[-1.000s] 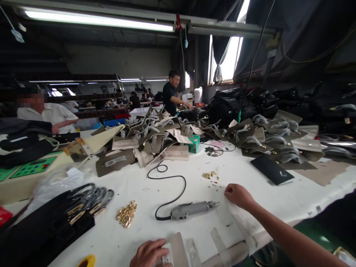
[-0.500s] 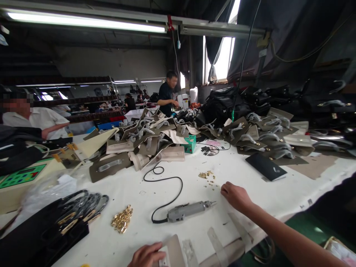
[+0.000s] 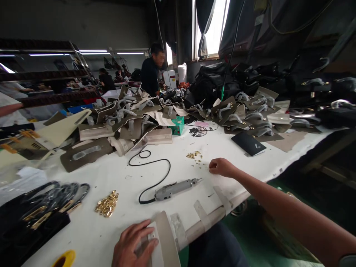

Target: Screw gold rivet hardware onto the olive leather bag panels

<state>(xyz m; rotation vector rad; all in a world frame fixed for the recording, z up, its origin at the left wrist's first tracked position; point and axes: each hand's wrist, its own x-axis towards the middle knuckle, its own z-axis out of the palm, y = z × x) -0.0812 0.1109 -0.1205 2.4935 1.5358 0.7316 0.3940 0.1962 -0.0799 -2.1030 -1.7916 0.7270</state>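
My left hand [image 3: 134, 244] grips a taupe bag panel [image 3: 166, 233] at the near table edge. Its fingers and thumb curl over a pale strip with small holes on that panel. Farther right, my right hand [image 3: 221, 167] has its fingers pinched together just above the tabletop; whatever is between them is hidden. Just left of those fingertips lie small gold fittings [image 3: 194, 155], some loose. A grey electric screwdriver [image 3: 176, 190] lies between my hands, its tip toward the right and its black cord looping back.
Larger gold hardware [image 3: 107, 204] is heaped on the left, beside black bags [image 3: 36, 230] with wrapped handles. A yellow tape roll [image 3: 64, 258] sits at the front edge. Taupe bag panels [image 3: 133, 128], a green box [image 3: 177, 126] and a black booklet [image 3: 248, 144] lie beyond. A co-worker [image 3: 151, 70] stands behind.
The view has tilted down and turned right, so more of my left hand and the panel shows. My right hand stays pinched beside the small gold fittings. The screwdriver has not moved on the table.
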